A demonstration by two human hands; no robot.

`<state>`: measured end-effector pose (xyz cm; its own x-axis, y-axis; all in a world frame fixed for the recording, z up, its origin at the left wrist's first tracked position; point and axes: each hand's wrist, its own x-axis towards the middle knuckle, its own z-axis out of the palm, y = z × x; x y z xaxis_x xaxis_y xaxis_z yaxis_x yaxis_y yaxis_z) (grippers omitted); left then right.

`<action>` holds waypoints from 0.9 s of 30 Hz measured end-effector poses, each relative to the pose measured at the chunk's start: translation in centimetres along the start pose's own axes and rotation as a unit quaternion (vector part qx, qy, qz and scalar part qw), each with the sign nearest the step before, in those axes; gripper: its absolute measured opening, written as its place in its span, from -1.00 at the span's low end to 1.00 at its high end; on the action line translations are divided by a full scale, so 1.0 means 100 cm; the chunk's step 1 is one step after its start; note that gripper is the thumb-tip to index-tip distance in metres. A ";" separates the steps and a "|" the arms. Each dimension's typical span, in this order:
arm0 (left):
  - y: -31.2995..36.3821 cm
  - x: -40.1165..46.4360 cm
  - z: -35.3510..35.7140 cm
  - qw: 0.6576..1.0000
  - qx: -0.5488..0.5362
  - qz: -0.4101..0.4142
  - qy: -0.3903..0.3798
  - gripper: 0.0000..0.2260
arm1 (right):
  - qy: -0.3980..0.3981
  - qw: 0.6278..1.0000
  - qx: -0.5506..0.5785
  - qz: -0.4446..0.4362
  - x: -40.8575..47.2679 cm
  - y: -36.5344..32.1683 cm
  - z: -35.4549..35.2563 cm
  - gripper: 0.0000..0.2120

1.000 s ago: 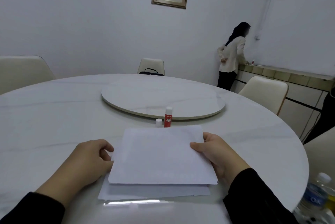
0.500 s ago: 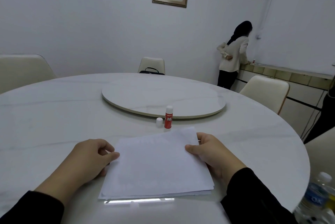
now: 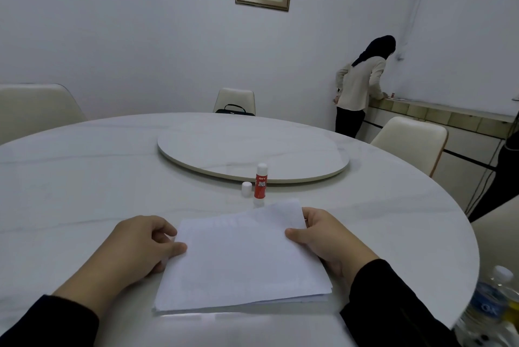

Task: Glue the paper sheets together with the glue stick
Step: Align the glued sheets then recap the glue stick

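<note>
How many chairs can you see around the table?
3: one chair at far left, one chair straight across holding a black bag, one chair at right. Others may sit outside the view.

Round white marble table (image 3: pixel 84 178), raised turntable (image 3: pixel 252 150) at frame centre, upright glue stick (image 3: pixel 260 181) and loose cap (image 3: pixel 246 189) below it, paper sheets (image 3: pixel 241 262) laid lower centre
</note>
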<state>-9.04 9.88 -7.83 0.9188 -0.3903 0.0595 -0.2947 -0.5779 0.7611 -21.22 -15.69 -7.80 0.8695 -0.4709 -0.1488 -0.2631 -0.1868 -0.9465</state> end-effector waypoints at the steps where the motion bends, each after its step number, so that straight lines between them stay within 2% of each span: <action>1: 0.000 0.000 0.000 1.000 -0.002 -0.001 -0.001 -0.84 | 0.000 1.000 -0.008 0.000 0.000 0.000 0.001 -0.76; 7: -0.003 0.002 0.002 1.000 0.017 0.007 -0.003 -0.81 | 0.006 1.000 -0.028 -0.002 0.000 0.001 0.002 -0.76; 10: -0.004 0.003 0.003 0.998 0.052 0.021 0.007 -0.81 | 0.006 0.999 -0.038 -0.009 -0.001 0.000 0.000 -0.70; 16: -0.006 0.003 0.006 0.994 0.093 0.052 0.021 -0.80 | 0.048 0.979 -0.194 -0.035 -0.003 -0.002 0.004 -0.65; 21: -0.006 0.005 0.006 0.993 0.106 0.055 0.017 -0.77 | 0.101 0.951 -0.292 -0.004 0.004 -0.003 -0.001 -0.24; 24: -0.004 0.007 0.006 0.985 0.159 0.061 -0.008 -0.83 | 0.147 0.956 -0.253 -0.036 0.024 -0.014 -0.002 -0.19; 27: 0.003 0.013 0.008 0.971 0.229 0.068 -0.019 -0.87 | 0.126 0.966 -0.214 -0.071 0.060 -0.029 0.006 -0.25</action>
<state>-8.14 8.62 -8.05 0.8555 -0.5064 0.1082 -0.5063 -0.7740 0.3802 -15.02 -17.45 -6.13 0.7946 -0.5989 0.0996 -0.3433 -0.5786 -0.7398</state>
